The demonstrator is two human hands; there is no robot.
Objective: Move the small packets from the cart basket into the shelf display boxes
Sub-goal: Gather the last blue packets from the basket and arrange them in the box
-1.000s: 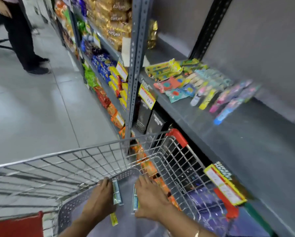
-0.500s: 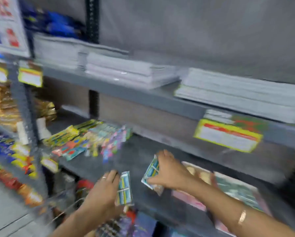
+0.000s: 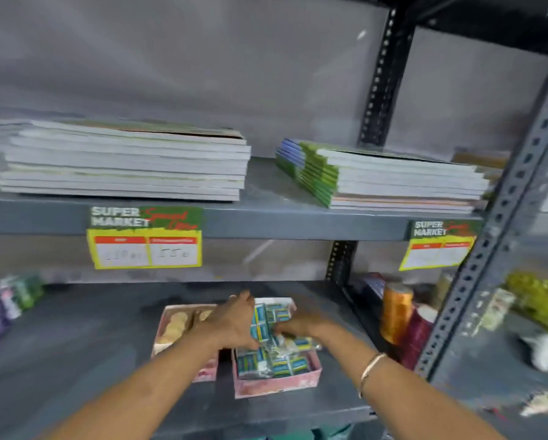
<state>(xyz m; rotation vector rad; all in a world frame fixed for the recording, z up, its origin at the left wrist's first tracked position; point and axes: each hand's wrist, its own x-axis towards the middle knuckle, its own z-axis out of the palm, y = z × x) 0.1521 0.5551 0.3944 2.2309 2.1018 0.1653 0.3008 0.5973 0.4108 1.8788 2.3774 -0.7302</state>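
A: What is seen nearest the camera?

B: 2 bare forearms are stretched over the grey shelf (image 3: 75,360). The left hand (image 3: 231,325) is curled over an upright bundle of small packets (image 3: 261,322), which is gripped from the side. The right hand (image 3: 298,327) is blurred; it is laid against the packets, but whether it is closed on them cannot be told.

A: Where are the packets held?

B: Inside the right pink display box (image 3: 276,381), where more blue-and-green packets are already piled. Just beside it, to the left, a second pink box (image 3: 171,331) is filled with round, pale items.

A: How are the packets judged to handle?

B: They are probably light, thin and flat, with glossy wrappers that may slip. A bundle is best pinched across its flat faces, so that the stack is not fanned out. The box looks like thin card, so it could be shoved back if pressed hard.

A: And farther off?

B: 2 yellow price tags (image 3: 145,239) are hung on the upper shelf edge, and above them 2 stacks of notebooks (image 3: 126,163) are laid flat. Perforated steel uprights (image 3: 504,198) are seen at the right.
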